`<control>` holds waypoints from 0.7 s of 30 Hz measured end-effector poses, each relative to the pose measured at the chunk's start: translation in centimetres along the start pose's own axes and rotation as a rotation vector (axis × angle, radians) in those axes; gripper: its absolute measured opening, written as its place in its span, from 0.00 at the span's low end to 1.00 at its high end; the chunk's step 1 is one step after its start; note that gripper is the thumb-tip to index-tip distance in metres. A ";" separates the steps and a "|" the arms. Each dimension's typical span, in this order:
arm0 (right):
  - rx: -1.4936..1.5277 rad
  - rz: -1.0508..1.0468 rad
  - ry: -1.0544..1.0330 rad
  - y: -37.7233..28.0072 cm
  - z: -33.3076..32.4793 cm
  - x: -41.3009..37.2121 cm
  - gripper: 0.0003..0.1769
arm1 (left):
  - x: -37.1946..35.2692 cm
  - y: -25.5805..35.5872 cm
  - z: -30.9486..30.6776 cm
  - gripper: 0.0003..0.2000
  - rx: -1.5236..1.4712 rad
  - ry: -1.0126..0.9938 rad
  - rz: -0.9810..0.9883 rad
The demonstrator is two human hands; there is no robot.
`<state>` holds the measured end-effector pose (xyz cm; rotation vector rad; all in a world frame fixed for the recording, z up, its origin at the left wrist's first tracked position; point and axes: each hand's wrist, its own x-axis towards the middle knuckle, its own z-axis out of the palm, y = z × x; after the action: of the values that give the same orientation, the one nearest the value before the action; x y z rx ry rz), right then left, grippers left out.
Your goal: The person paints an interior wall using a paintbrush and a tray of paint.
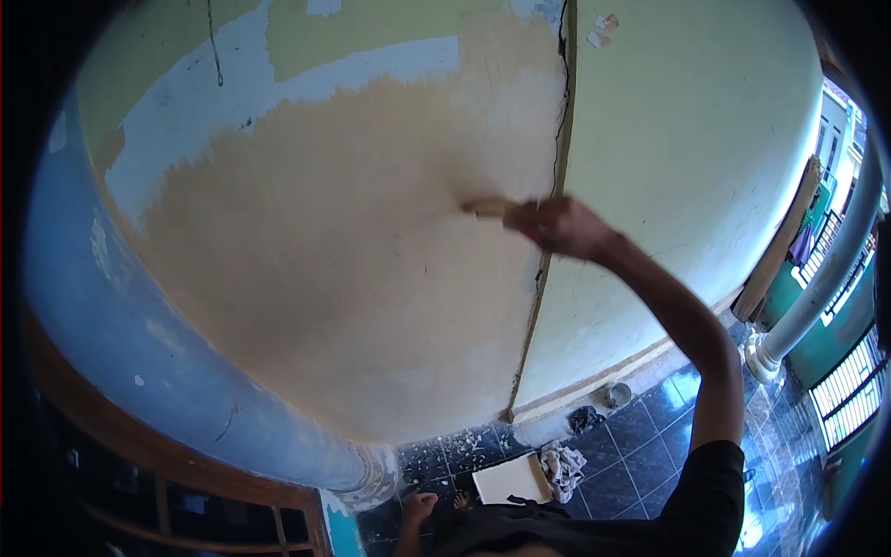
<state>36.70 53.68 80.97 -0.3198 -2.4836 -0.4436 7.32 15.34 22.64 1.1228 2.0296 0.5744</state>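
My right hand [566, 228] is raised at the wall and wrapped round what looks like a paintbrush [487, 206]. Its tip is blurred and points left, against or close to the tan-coated patch [353, 232]. Around that patch, bare pale strips and old green paint [357, 32] show along the top. Low in the view, my left hand [419, 508] hangs by my body with its fingers curled closed, and nothing shows in it. A shallow off-white tray [512, 481] lies on the floor below the wall, with a crumpled cloth [562, 469] against its right side.
A cracked vertical joint [536, 306] divides the tan patch from the green wall [668, 186]. The blue column [204, 362] and a wood-framed window [176, 483] stand left. On the dark tiles [640, 441] are a small bucket [617, 395], a black bag [585, 420] and paint flakes.
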 end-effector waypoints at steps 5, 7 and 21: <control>-0.187 -0.104 0.484 2.0 -9.6 8.1 0.12 | 1.0 0.7 -0.8 0.16 0.030 -0.008 -0.051; -0.435 -0.108 0.530 2.0 -10.3 7.8 0.13 | 1.0 0.8 -1.0 0.16 0.006 0.027 -0.023; -0.087 -0.042 0.443 2.4 -8.5 6.3 0.14 | 2.3 -1.5 -0.2 0.17 0.047 -0.025 0.009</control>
<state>36.78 53.42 91.82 -0.1800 -2.0456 -0.5730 5.56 16.55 20.82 1.1622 2.0269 0.5175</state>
